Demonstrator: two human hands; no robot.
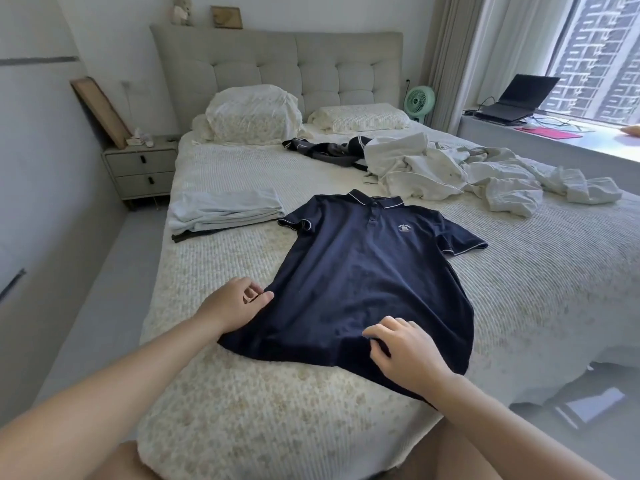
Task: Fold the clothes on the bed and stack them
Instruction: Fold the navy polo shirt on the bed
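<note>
A navy polo shirt [363, 271] lies spread face up on the bed [242, 393], collar toward the headboard. My left hand [235, 303] pinches the shirt's left side edge near the hem. My right hand [405, 351] rests on the lower hem with fingers curled into the fabric. A folded pale blue garment [225, 209] sits on a dark one as a small stack at the bed's left side. Unfolded white clothes [467, 174] and a dark garment [329, 152] lie crumpled farther back on the right.
Two pillows [252, 114] lean at the padded headboard. A nightstand [142, 168] stands left of the bed. On the right, a window ledge [554, 140] holds a laptop [516, 98], and a green fan [419, 102] stands near the curtain.
</note>
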